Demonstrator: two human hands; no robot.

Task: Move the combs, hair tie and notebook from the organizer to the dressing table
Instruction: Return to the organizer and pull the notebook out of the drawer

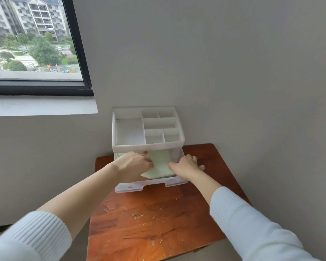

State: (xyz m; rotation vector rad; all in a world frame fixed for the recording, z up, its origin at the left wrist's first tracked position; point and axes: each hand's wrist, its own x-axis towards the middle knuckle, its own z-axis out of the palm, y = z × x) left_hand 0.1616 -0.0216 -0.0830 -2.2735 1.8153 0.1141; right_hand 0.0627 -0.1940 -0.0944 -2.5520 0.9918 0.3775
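Observation:
A white plastic organizer [148, 146] stands at the back of the wooden dressing table [158, 219]. Its lower drawer [152, 185] is pulled out toward me. A pale green notebook [163, 164] with a red mark near its top lies slanted in the drawer, its near-left corner raised. My left hand [134, 164] grips the notebook's left edge. My right hand [186, 166] straddles the drawer's right wall, thumb touching the notebook's right edge and fingers outside. I see no combs or hair tie; the top tray compartments hold nothing.
The table sits in a corner, with grey walls [233, 91] behind and to the right. A window [34, 44] with a sill is up on the left. Scratched tabletop lies in front of the drawer.

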